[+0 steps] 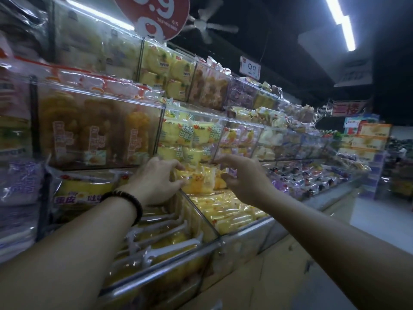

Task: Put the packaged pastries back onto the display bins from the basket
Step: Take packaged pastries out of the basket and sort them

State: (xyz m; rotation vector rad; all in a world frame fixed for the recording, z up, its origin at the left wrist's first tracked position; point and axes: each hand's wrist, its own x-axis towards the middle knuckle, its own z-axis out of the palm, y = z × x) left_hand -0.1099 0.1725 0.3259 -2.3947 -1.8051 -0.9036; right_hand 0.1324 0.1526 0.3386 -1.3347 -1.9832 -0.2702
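Both bare hands reach into the centre of the frame, toward a tiered display of clear plastic bins [194,117]. The left hand [156,177], with a dark beaded bracelet [128,203] on its wrist, touches the left edge of a yellow plastic-wrapped pastry packet printed with a small cartoon figure [197,181]; its fingers curl around that edge, thumb below. The right hand [243,177] is at the packet's right side, fingers loosely spread and bent; whether they pinch the wrapper cannot be told. The packet sits at the back of the lowest bin, centre frame, above a row of pale yellow wrapped pastries [228,211]. A white price tag reading 9.9 [250,69] stands at upper centre. A metal rail [178,262] crosses the lower centre.
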